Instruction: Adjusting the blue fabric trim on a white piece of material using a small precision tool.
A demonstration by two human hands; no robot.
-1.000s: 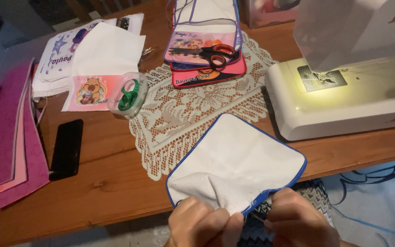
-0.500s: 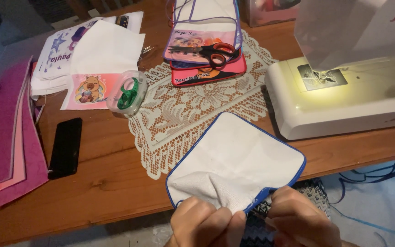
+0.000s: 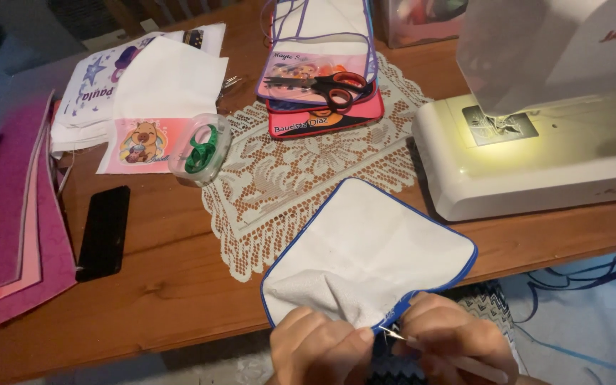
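Open wood on the desk [image 3: 165, 285] runs along the near edge, between the black phone [image 3: 104, 232] and the white cloth [image 3: 368, 260]; that's the easy lane in; left side is walled off by stacked pink felt sheets [image 3: 8, 221]; right is blocked by the sewing machine [image 3: 536, 157], just beside the cloth; further back the lace doily [image 3: 286, 185], ribbon tub [image 3: 199, 148] and scissors [image 3: 322, 84] on printed pouches crowd things.

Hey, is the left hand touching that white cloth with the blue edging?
Touching. The head view shows the left hand pinching the near edge of the white cloth, fingers pressed into its fold.
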